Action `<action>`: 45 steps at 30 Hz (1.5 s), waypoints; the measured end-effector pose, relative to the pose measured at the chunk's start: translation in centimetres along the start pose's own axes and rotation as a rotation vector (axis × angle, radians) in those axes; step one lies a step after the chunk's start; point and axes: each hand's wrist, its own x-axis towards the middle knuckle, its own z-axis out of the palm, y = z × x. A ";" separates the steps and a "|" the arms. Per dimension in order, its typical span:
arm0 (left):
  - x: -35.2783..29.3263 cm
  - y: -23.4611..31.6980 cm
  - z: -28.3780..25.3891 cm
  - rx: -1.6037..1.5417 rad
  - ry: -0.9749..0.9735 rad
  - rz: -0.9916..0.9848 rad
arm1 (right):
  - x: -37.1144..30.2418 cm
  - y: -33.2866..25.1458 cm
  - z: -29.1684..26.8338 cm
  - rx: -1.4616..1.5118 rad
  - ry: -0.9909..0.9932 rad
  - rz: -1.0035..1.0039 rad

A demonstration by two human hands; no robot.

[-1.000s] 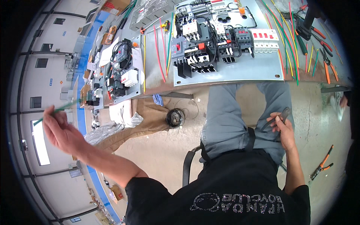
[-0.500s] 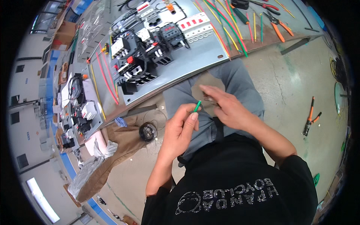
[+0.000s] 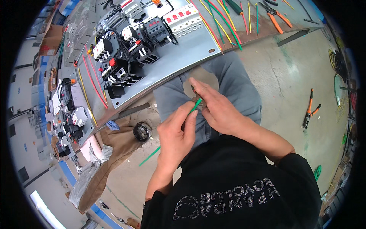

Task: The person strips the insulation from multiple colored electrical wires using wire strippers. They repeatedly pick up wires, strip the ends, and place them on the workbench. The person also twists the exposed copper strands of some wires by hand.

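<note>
Between thumb and fingers, my left hand [image 3: 176, 128] pinches a green wire [image 3: 196, 105], its end pointing up and away from me. A longer stretch of the same green colour shows beyond my left wrist, to the lower left. My right hand [image 3: 219, 110] is beside the wire's tip, fingers curled around something small and partly dark. The palm hides most of that, so its kind cannot be made out. Both hands are over my lap, in front of the metal mounting plate [image 3: 167, 65] on the bench.
Black electrical parts and white breakers [image 3: 183, 19] are mounted on the plate. Loose coloured wires and orange-handled pliers [image 3: 275, 18] lie on the bench's right. Another orange-handled tool [image 3: 309, 108] is on the floor to the right. A coil of dark wire [image 3: 142, 132] lies left, near brown cloth [image 3: 101, 171].
My hands have come together, with my right hand now at the green wire's tip. A length of green has come into sight left of my forearm. The whole view has shifted slightly.
</note>
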 end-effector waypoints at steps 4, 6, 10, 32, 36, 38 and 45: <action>0.1 0.4 -0.3 -0.050 -0.022 -0.057 | -0.1 0.1 0.2 -0.114 0.051 -0.038; 0.2 0.6 -0.5 -0.075 -0.043 -0.100 | 0.0 0.0 0.0 -0.152 0.051 -0.035; 0.0 0.3 -0.6 -0.120 -0.065 -0.148 | 0.2 -0.2 -0.2 -0.193 0.066 -0.048; -0.6 0.5 0.6 -0.148 -0.077 -0.071 | 0.4 2.3 -1.0 -0.022 0.029 -0.143; -0.9 -0.2 1.3 -0.103 -0.024 -0.019 | 0.5 2.5 -0.8 -0.188 0.110 -0.134; -0.9 -0.3 1.6 -0.053 0.030 0.038 | 0.4 2.5 -0.8 -0.216 0.125 -0.139; -1.4 -0.7 1.6 -0.096 0.019 0.046 | 0.7 2.2 -1.0 -0.145 0.154 -0.254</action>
